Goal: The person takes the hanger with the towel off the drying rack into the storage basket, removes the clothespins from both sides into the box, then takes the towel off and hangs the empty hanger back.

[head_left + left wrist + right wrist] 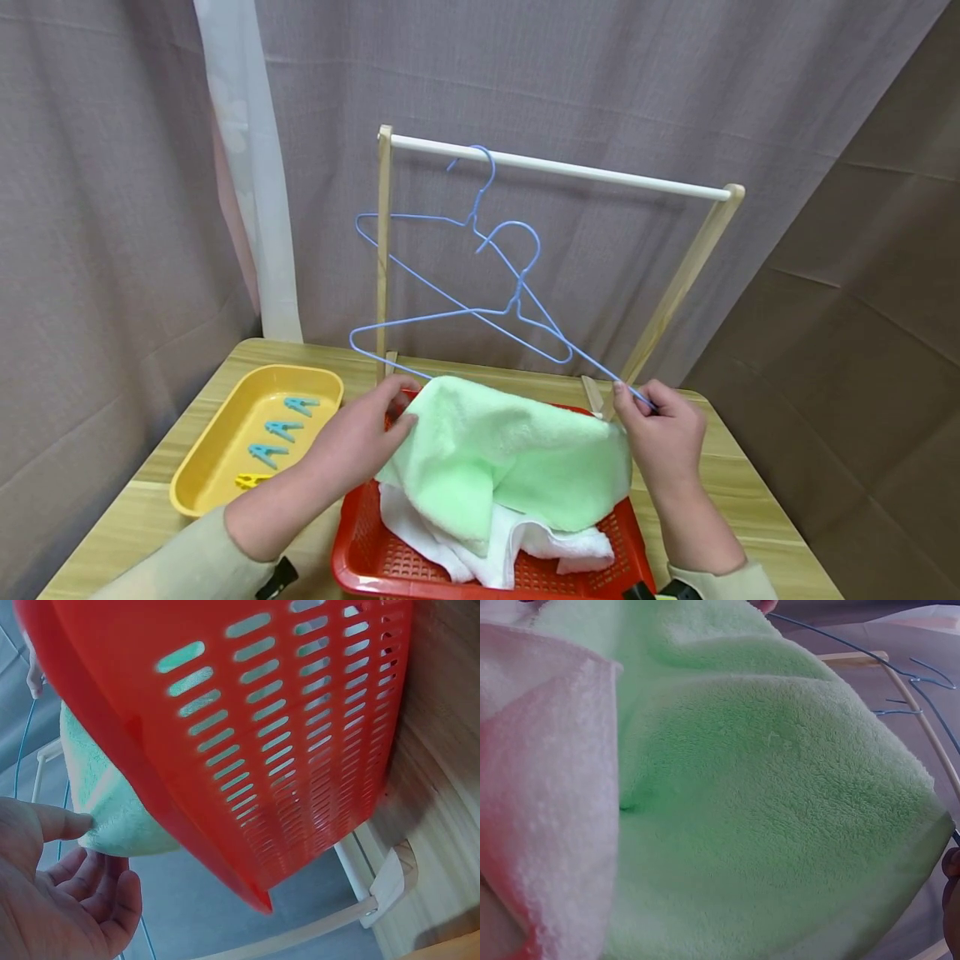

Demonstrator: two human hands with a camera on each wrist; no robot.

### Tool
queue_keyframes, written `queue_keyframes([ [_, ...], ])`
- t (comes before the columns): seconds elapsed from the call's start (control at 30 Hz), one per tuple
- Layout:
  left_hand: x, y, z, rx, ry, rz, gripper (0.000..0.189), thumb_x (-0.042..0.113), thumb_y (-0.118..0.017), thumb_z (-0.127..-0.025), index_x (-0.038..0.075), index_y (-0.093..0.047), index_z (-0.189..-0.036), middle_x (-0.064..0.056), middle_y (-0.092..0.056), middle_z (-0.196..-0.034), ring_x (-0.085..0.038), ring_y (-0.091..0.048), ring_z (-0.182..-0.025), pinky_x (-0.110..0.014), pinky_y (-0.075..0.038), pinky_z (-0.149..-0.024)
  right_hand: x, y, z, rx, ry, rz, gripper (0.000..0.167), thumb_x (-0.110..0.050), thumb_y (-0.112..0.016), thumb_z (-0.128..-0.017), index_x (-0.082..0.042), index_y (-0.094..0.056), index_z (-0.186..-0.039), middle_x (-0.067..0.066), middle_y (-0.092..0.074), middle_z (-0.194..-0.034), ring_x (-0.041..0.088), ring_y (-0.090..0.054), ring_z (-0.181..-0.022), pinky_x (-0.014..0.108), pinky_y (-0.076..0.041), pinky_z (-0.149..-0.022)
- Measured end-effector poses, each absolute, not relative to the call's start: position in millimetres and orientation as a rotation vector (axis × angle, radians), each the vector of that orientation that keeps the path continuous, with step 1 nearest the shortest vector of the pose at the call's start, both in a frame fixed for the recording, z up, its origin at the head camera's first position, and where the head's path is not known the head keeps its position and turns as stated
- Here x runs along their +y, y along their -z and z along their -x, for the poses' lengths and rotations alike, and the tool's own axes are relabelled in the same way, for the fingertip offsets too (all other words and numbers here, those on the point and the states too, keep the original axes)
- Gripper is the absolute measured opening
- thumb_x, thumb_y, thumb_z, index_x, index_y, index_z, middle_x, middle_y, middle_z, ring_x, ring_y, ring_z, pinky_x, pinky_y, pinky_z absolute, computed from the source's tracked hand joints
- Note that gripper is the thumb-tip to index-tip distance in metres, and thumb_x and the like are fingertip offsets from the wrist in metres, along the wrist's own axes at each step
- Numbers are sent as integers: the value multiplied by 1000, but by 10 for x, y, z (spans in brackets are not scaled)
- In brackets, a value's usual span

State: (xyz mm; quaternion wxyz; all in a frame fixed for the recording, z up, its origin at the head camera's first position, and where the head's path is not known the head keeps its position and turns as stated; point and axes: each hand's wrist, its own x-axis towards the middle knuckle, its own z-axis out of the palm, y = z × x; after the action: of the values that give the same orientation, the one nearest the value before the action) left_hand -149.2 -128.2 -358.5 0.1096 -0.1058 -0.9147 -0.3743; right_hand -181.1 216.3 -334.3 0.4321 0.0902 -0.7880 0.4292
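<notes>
A light green towel (517,442) hangs over the lower part of a blue wire clothes hanger (442,315), covering most of its bottom bar. My left hand (360,433) pinches the towel's left edge; in the left wrist view the thumb presses on the towel (120,802) with the fingers behind it. The hanger's right end is gripped by my right hand (663,425), beside the towel's right corner. Only a sliver of that hand (952,885) shows in the right wrist view. Under the green towel, a white towel (495,542) lies in a red slotted basket (360,533).
Behind the basket stands a wooden rack with a white rod (600,173), where a second blue hanger (427,218) hangs. At left is a yellow tray (198,450) holding teal clothespins (283,429) and a yellow clothespin (251,481). Curtains (600,75) enclose the wooden table (750,500).
</notes>
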Motion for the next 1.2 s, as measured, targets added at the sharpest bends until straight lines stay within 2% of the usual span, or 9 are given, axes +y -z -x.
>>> queue_keyframes([
  [0.33, -1241, 3494, 1516, -2649, 1067, 334, 34, 22, -69, -93, 24, -58, -124, 9, -67, -96, -10, -62, -84, -33, -51, -72, 2074, 3286, 1743, -1959, -1082, -245, 42, 7, -74, -76, -8, -42, -52, -12, -37, -52, -5, -30, -50, 21, -25, -46],
  [0.5, -1201, 3429, 1526, -2661, 1053, 323, 32, 23, -69, -93, 27, -59, -123, 10, -68, -98, -10, -64, -86, -35, -52, -72, 1981, 3181, 1635, -1940, -1088, -264, 42, 7, -72, -76, -7, -41, -52, -10, -36, -51, -8, -29, -50, 22, -24, -46],
  [0.83, -1178, 3381, 1518, -2658, 1002, 329, 27, 21, -69, -93, 27, -63, -119, 9, -69, -98, -12, -64, -85, -36, -53, -74, 1986, 3174, 1627, -1939, -1099, -258, 42, 8, -72, -76, -6, -41, -52, -11, -36, -51, -6, -30, -50, 21, -25, -46],
  [1.2, -1188, 3406, 1486, -2634, 972, 384, 22, 15, -70, -93, 27, -67, -111, 13, -62, -87, -7, -55, -73, -28, -48, -66, 2087, 3247, 1717, -1947, -1091, -223, 42, 7, -74, -78, -6, -42, -53, -10, -36, -50, -2, -30, -48, 21, -25, -46],
])
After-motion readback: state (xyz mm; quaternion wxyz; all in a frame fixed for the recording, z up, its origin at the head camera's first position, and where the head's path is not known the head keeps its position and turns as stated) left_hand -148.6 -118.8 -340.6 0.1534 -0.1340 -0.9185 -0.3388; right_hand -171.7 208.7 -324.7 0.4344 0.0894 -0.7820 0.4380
